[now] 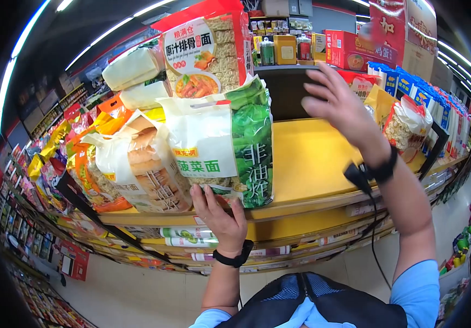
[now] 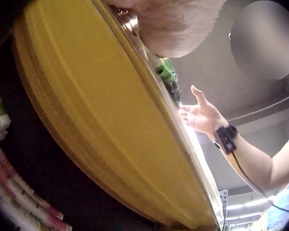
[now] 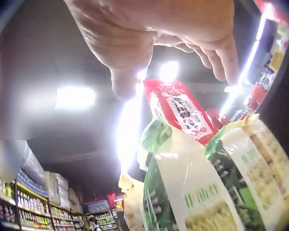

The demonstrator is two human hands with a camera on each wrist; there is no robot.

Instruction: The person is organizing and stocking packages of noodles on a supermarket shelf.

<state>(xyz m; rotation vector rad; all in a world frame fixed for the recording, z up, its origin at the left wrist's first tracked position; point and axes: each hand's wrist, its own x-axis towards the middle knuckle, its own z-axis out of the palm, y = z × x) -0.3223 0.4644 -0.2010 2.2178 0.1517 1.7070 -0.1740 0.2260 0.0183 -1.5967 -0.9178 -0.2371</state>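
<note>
In the head view my left hand (image 1: 219,218) touches the lower front of a green and white noodle bag (image 1: 208,164), fingers extended. That bag stands upright on the yellow shelf (image 1: 306,164), beside a bag with a bread-coloured print (image 1: 153,164). A red noodle bag (image 1: 202,52) rises behind it. My right hand (image 1: 339,104) is raised above the shelf to the right, blurred, with fingers extended and nothing held. The right wrist view has my right hand (image 3: 159,33) over the red bag (image 3: 183,110) and green and white bags (image 3: 192,183), apart from them.
Orange bags (image 1: 96,180) stand at the left end of the shelf. Toward its right end are a clear and red noodle bag (image 1: 407,126) and blue packs (image 1: 405,85). Lower shelves hold more packs (image 1: 189,236). A cable (image 1: 375,246) hangs from my right wrist.
</note>
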